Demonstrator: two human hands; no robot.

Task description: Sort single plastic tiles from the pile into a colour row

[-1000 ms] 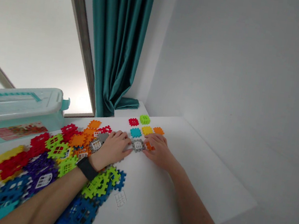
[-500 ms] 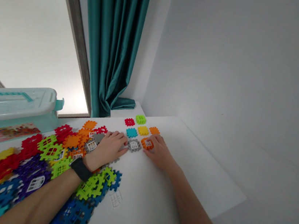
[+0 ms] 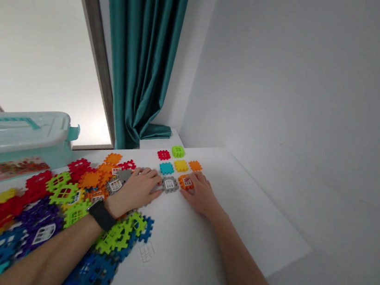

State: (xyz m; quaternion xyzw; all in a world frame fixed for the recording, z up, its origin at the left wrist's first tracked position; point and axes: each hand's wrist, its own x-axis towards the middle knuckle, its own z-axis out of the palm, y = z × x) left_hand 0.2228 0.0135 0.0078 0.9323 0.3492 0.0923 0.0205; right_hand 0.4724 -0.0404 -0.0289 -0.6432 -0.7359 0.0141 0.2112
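Observation:
My left hand (image 3: 140, 186), with a dark band on its wrist, rests by the left edge of a grey square tile with a white window insert (image 3: 169, 184); its fingers are curled, and whether they grip that tile is hard to see. The thumb and fingers of my right hand (image 3: 201, 193) are closed on an orange tile with a white insert (image 3: 185, 182), just right of the grey one. Behind these lie a turquoise tile (image 3: 166, 168), a yellow tile (image 3: 181, 165), a flat orange tile (image 3: 195, 165), a red tile (image 3: 163, 155) and lime green tiles (image 3: 178, 151).
Many coloured tiles are heaped at the left, among them purple (image 3: 40, 218), blue (image 3: 96, 272) and red ones (image 3: 39, 183). A lidded teal box (image 3: 17, 148) stands behind them. A clear window insert (image 3: 146, 252) lies on the white table (image 3: 174, 262). A wall borders the right.
The view has shifted very slightly. Both hands stay at the same tiles, with no clear movement.

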